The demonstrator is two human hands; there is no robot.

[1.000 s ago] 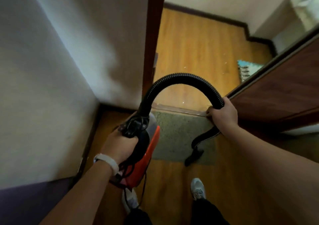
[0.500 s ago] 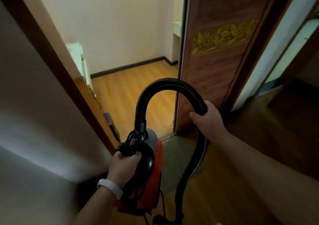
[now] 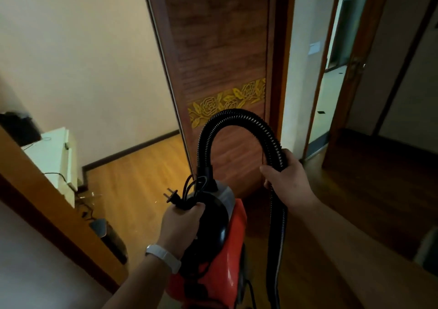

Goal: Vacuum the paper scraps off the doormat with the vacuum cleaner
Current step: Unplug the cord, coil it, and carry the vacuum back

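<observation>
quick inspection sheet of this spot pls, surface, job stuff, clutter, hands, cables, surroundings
surface: wood floor, a few pale specks; doormat not in view
job's things: red vacuum cleaner held up, black hose arched above it
clutter: dark object on floor by the doorframe
grippers: left hand grips vacuum handle and bundled cord; right hand grips hose
cables: plug unplugged, sticking out above left hand
surroundings: brown door with gold flower band, white cabinet

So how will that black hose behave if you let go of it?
The hose is ribbed and arches in a loop, so probably floppy and springy. Below the right hand it hangs slack, so it would likely drop and swing.
</observation>
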